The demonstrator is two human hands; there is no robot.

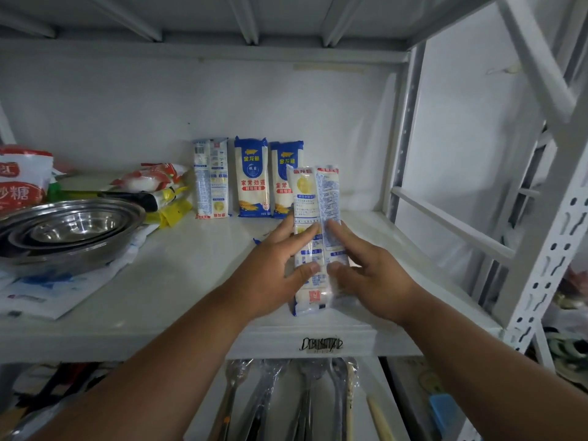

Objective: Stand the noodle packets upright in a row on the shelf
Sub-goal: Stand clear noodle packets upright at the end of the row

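Observation:
Three blue-and-white noodle packets stand upright against the back wall of the white shelf (191, 265): one turned back-side out (211, 178), one front-facing (252, 176), and a third (282, 173) partly hidden. In front of that third one, a noodle packet (313, 205) is held lengthwise, its back label towards me and its lower end near the shelf's front edge. My left hand (280, 265) grips its left side and my right hand (366, 268) grips its right side. A blue corner peeks out under my left hand.
Nested steel bowls (68, 230) sit at the left on flat plastic bags (54, 291). Red-and-white sugar bags (22, 179) and yellow packets (171, 208) lie behind them. The shelf's perforated post (547, 256) rises at right. Wrapped utensils (302, 399) lie on the shelf below.

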